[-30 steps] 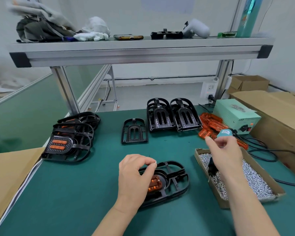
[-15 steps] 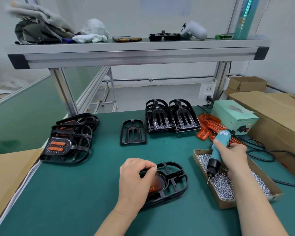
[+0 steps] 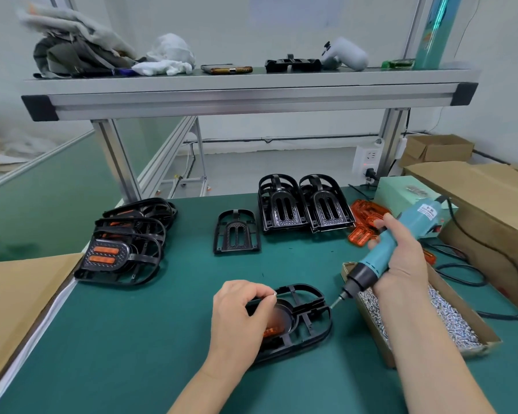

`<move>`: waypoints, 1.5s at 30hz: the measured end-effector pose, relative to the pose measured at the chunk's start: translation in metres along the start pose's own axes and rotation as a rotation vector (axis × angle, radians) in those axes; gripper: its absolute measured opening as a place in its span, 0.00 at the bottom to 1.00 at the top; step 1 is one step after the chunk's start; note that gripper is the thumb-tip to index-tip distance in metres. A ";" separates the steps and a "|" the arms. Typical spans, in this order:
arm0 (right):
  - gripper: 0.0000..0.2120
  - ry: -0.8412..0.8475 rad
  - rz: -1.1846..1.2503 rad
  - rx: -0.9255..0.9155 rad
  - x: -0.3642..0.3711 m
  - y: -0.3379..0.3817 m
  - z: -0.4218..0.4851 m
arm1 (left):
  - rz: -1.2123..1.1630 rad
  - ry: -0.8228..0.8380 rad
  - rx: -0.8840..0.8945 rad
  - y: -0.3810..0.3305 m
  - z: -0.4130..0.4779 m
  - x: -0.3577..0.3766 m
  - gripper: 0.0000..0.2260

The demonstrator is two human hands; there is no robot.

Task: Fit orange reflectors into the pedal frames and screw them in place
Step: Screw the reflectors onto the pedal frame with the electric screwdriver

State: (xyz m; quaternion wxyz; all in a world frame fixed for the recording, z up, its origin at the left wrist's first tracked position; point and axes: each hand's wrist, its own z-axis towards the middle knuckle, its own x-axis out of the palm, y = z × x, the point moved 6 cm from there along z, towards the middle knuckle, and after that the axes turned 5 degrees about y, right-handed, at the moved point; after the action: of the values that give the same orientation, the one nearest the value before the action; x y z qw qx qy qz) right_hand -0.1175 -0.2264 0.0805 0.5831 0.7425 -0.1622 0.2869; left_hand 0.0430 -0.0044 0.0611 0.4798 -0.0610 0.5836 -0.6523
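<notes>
Over the pedal frame (image 3: pixel 326 327), the left hand (image 3: pixel 240 318) pinches a screw (image 3: pixel 275 293); the right hand (image 3: pixel 401 258) grips the screwdriver (image 3: pixel 416 219) just beside it; next, seat and drive that screw.

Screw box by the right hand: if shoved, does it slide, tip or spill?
Likely slides, not tips: the screw box is low, wide and flat on the mat. Probably heavy for its size, being loaded with metal screws. Its open, thin cardboard walls might flex and spill some.
</notes>
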 end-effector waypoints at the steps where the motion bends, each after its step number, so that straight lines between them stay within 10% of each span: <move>1: 0.07 0.007 0.048 -0.011 0.008 0.000 -0.006 | -0.005 0.000 0.002 0.000 -0.001 0.000 0.11; 45: 0.11 0.099 -0.023 -0.331 0.086 -0.035 -0.069 | 0.221 -0.178 0.226 0.003 -0.008 -0.012 0.07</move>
State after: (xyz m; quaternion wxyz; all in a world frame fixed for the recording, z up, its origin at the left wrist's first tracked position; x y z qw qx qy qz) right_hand -0.0462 -0.1428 0.1172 0.7082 0.6230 -0.1696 0.2857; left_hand 0.0459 0.0103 0.0618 0.6022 0.0001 0.4649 -0.6490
